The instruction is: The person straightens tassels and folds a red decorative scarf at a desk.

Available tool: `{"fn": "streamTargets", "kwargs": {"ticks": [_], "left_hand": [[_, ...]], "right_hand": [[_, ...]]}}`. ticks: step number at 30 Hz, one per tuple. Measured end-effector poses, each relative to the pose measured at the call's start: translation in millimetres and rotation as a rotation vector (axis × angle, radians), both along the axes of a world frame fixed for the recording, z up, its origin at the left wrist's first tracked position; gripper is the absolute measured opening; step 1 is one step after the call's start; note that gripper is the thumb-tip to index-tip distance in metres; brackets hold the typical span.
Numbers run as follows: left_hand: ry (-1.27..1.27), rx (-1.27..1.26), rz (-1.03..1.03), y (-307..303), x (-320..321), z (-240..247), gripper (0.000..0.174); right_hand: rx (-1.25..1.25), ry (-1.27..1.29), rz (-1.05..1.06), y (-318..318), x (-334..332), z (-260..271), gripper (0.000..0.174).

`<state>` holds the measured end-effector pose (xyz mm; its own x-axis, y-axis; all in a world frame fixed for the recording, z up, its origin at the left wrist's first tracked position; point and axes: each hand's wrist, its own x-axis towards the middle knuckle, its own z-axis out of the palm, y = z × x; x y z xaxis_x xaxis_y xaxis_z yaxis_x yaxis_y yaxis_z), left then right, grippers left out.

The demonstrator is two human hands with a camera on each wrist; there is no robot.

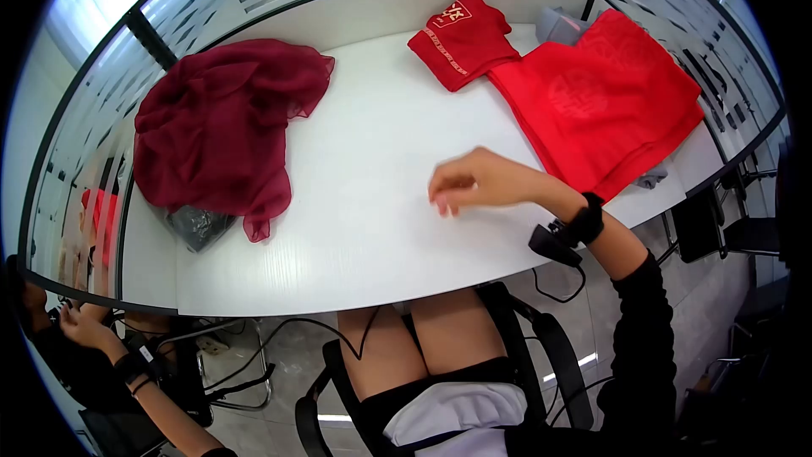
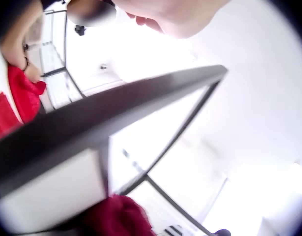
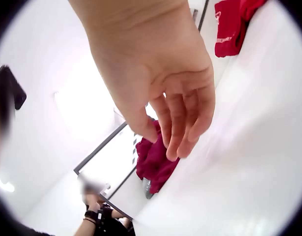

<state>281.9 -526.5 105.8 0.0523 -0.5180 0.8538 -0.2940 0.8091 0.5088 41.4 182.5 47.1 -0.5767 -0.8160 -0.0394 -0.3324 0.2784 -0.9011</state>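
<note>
My right hand [image 1: 486, 182] hovers over the white table [image 1: 372, 203], its fingers loosely curved with nothing between them. In the right wrist view its palm and bent fingers [image 3: 176, 125] show the same empty hold. Just right of it lies a bright red folded cloth [image 1: 584, 101] with a tone-on-tone round pattern. My left hand [image 1: 89, 330] is down at the lower left, outside the table's partition, fingers loosely bent and holding nothing. Nearest to it on the table is a crumpled sheer maroon cloth [image 1: 224, 127], partly covering a dark plastic-wrapped bundle [image 1: 199, 227].
A darker red folded cloth [image 1: 465, 38] with gold lettering lies at the back, touching the bright red one. Behind that stands a grey item [image 1: 560, 25]. A black-framed partition [image 1: 148, 38] rims the table. Chair armrests [image 1: 567, 364] and cables are below the front edge.
</note>
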Motion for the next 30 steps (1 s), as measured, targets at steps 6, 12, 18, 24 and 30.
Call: {"fn": "streamTargets", "kwargs": {"ticks": [6, 12, 18, 24, 30], "left_hand": [[-0.125, -0.476, -0.351, 224.8, -58.8, 57.7, 0.013], [-0.304, -0.179, -1.33, 407.5, -164.7, 23.3, 0.012], [-0.465, 0.107, -1.692, 481.0, -278.8, -51.8, 0.014], [-0.65, 0.659, -1.864, 491.4, -307.3, -103.2, 0.014], [-0.775, 0.686, -1.71, 487.0, -306.0, -109.4, 0.012]], "right_hand": [[-0.25, 0.498, -0.613, -18.8, -86.9, -39.4, 0.012], [-0.239, 0.353, -1.14, 11.6, -131.0, -70.8, 0.02], [-0.274, 0.225, -1.079, 18.5, -120.8, -73.2, 0.029], [-0.595, -0.137, -0.866, 16.9, -117.6, -55.5, 0.036], [-0.903, -0.32, -0.846, 15.2, -130.1, -57.3, 0.031]]}}
